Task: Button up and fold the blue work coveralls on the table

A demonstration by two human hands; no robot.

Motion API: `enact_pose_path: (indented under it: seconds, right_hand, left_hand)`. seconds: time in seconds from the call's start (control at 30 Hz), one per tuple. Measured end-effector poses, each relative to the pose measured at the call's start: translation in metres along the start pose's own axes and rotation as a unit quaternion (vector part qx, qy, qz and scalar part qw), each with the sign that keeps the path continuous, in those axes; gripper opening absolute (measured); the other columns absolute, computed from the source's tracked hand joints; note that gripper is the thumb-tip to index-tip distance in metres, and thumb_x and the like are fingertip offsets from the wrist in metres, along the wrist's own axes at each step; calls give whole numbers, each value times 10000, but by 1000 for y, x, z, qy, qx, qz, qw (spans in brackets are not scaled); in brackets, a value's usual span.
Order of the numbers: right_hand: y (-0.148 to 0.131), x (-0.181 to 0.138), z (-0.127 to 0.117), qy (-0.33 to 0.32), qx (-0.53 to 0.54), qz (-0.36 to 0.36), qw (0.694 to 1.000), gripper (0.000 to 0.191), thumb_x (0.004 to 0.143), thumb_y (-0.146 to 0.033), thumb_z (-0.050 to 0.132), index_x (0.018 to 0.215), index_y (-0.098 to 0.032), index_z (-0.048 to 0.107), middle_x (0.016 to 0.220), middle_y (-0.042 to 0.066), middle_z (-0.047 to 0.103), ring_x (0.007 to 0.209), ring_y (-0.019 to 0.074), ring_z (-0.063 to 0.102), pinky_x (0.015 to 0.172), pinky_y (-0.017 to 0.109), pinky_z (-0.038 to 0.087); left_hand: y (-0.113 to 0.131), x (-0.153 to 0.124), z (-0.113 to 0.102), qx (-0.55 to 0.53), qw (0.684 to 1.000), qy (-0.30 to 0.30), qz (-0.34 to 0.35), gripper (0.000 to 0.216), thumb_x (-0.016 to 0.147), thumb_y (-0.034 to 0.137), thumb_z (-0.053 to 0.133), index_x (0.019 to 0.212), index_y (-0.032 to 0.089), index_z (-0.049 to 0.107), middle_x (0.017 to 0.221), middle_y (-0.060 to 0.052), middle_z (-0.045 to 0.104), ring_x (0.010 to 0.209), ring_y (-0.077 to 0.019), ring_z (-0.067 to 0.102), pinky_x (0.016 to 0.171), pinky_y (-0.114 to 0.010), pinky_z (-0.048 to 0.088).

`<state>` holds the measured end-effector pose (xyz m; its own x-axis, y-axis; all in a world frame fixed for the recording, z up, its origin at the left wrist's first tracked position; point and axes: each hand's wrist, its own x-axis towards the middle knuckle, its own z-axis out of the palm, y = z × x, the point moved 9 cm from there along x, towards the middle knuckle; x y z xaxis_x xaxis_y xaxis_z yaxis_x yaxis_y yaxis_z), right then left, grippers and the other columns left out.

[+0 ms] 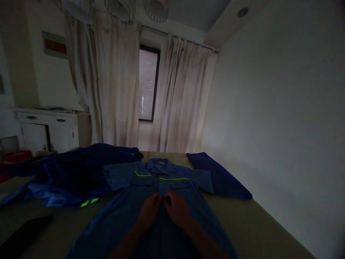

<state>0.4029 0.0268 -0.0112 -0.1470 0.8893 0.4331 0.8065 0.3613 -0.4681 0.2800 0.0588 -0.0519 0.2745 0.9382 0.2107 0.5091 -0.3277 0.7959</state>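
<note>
A blue short-sleeved work shirt (118, 219) lies spread face up, its collar at the far end and yellow-green stripes across the chest. My left hand (150, 208) and my right hand (176, 207) meet at its front placket, just below the chest pockets. Both have their fingers pinched together on the placket, the fingertips almost touching. Whether a button sits between them is too dark and small to make out.
A heap of dark blue clothing (72, 172) with yellow-green strips lies on the left of the table (258, 230). Folded dark blue cloth (221, 174) lies at the right by the wall. A dark flat object (25, 233) is at the near left. A white cabinet (63, 131) stands behind.
</note>
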Motion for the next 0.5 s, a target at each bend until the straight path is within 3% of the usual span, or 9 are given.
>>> enact_pose_path:
  seconds: [0.07,0.17,0.4,0.5]
  right_hand:
    - [-5,-19,7,-52,-10,13,998,94,831,-255,679,902,-229,622,868,21,712,785,203,650,689,290,433]
    - [-7,-37,4,-63,24,35,997,178,790,-243,706,950,-224,629,876,12,712,784,191,643,676,276,420]
    - [-9,-37,2,-109,79,-5,991,173,772,-184,671,939,-229,657,889,-8,708,794,170,639,689,248,417]
    - [-10,-35,-1,-98,92,-7,991,150,799,-205,683,948,-223,672,902,0,708,808,172,640,702,249,424]
  left_hand:
    - [-1,2,-1,-17,1000,-2,5,305,967,459,381,849,243,561,835,-24,683,820,-195,657,744,-284,432]
    - [-3,2,1,-37,999,-7,1,328,952,497,376,838,244,552,727,7,636,706,-191,636,684,-290,428]
    - [1,-2,2,-20,999,-40,20,312,854,511,513,708,234,514,662,17,591,657,-177,583,607,-280,361]
    - [-3,0,-2,5,1000,-3,27,265,869,459,477,717,242,488,654,26,549,646,-171,548,615,-285,344]
